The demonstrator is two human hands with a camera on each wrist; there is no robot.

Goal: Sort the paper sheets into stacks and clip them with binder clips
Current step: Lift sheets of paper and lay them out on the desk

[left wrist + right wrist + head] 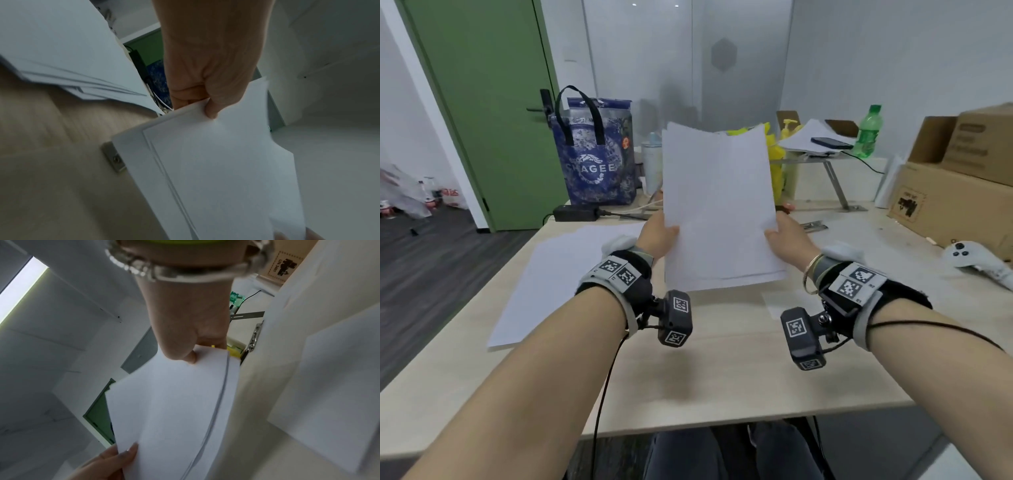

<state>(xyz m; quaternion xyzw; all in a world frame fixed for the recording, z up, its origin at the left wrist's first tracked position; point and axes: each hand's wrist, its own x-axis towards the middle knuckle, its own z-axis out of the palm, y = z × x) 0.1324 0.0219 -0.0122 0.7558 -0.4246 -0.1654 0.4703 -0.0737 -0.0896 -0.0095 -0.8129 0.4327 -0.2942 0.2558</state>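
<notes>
I hold a stack of white paper sheets [717, 205] upright above the light wooden table [705, 359], its lower edge near the tabletop. My left hand [666, 231] pinches the stack's left edge, thumb on the near face. My right hand [774, 234] pinches the right edge the same way. The left wrist view shows my left hand [205, 104] gripping the sheets [216, 162], whose edges are slightly offset. In the right wrist view my right hand [191, 352] grips the stack [174, 402]. More loose sheets [565, 274] lie spread on the table at left. No binder clip is visible.
A blue tote bag [599, 154] and a black power adapter [575, 212] sit at the back left. Cardboard boxes [955, 192] and a white controller [976, 260] are at the right. A metal stand [835, 181] behind carries papers and a phone, beside a green bottle [869, 132].
</notes>
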